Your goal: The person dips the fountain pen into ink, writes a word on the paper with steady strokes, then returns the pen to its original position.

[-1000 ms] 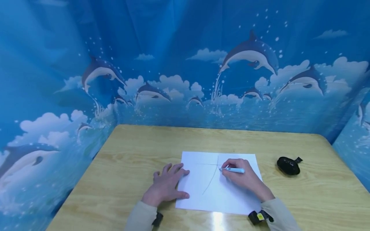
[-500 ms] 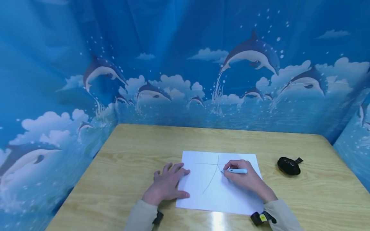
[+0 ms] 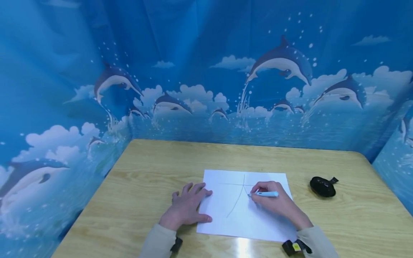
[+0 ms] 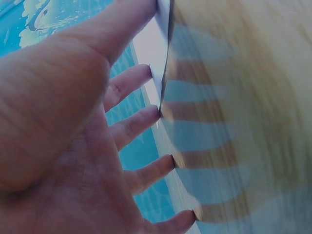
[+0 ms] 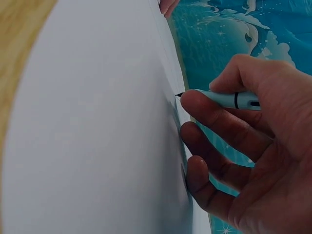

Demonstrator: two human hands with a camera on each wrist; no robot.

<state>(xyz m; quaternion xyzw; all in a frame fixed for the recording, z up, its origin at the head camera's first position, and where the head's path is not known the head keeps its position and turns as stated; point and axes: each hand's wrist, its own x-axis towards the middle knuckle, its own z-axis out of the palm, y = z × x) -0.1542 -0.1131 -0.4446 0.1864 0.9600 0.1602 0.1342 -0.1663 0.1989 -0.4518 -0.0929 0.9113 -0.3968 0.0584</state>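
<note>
A white sheet of paper (image 3: 222,225) lies on the table, bearing a short upright line, a level line across it and a long curve running down to the left. My right hand (image 3: 279,202) pinches a light blue pen (image 3: 268,194) between thumb and fingers, its dark tip against the paper in the right wrist view. With fingers spread, my left hand (image 3: 185,208) rests at the sheet's left edge. Its thumb and a fingertip lie on the paper, while the other fingertips touch the wood in the left wrist view (image 4: 131,131).
To the right of the paper, a shiny black rounded object (image 3: 322,186) with a small tab lies on the wooden table (image 3: 145,165). A blue curtain (image 3: 200,129) printed with dolphins stands behind the table and along its sides.
My right hand and the pen have moved slightly down and to the right, and a short slanting stroke now shows below the crossing lines. The left hand stays in place.
</note>
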